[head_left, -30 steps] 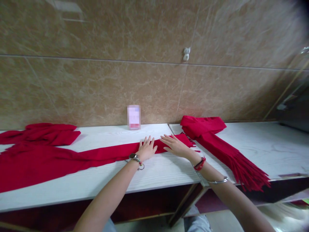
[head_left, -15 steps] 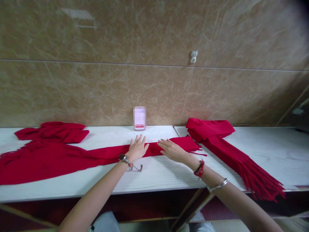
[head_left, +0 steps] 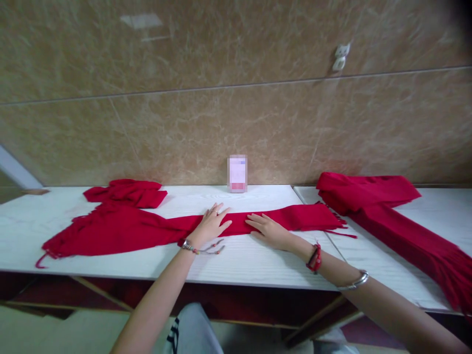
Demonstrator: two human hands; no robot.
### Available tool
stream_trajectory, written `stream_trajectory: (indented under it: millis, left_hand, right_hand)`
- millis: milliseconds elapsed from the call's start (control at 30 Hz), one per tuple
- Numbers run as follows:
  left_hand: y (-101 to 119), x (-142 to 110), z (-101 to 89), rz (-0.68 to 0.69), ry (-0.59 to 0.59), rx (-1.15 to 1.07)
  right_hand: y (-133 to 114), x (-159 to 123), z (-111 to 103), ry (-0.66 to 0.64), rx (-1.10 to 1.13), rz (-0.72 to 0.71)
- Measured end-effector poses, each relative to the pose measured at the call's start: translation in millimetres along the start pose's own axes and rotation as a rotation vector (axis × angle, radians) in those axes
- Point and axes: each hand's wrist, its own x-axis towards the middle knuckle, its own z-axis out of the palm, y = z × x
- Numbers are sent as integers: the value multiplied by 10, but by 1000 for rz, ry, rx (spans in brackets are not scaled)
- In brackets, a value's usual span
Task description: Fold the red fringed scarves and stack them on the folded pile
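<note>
A red fringed scarf lies lengthwise along the white table. Its right part is a narrow, flat band, while the left part spreads wide and wrinkled, ending in fringe. My left hand rests on the middle of the band with fingers spread. A little to its right, my right hand lies palm down on the same scarf, fingers stretched out. Neither hand grips the fabric. Both palms are hidden from view.
Another red scarf lies bent at the right, its fringe near the front edge. Crumpled red cloth sits behind the left part. A phone leans on the tiled wall, which carries a small white cat figure.
The view has turned left, so the table's left end now shows. Both hands stay on the scarf; the left has slid slightly left along it relative to the phone.
</note>
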Motion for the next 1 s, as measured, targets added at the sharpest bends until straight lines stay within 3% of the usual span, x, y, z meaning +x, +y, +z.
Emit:
stream_trajectory:
  millis: [100, 167, 333, 433, 567, 700, 833, 1000]
  left_hand:
    - [-162, -144, -192, 165, -27, -64]
    - [-299, -259, -298, 186, -91, -41]
    - [-515, -431, -484, 75, -161, 134]
    - [-517, -471, -557, 7, -88, 184]
    - [-483, -586, -528, 14, 52, 150]
    - [-504, -732, -387, 90, -78, 50]
    - [-523, -768, -355, 92, -96, 17]
    - [-481, -730, -444, 30, 80, -60]
  right_hand:
    - [30, -4, -23, 79, -13, -84]
    - [43, 2, -29, 79, -43, -131]
    - [55, 27, -14, 60, -106, -120]
    - [74, 21, 1, 79, -119, -91]
    - [130, -17, -3, 133, -107, -96]
    - [177, -54, -23, 48, -17, -144]
    - [185, -62, -39, 9, 39, -156]
    - [195, -70, -48, 43, 26, -134]
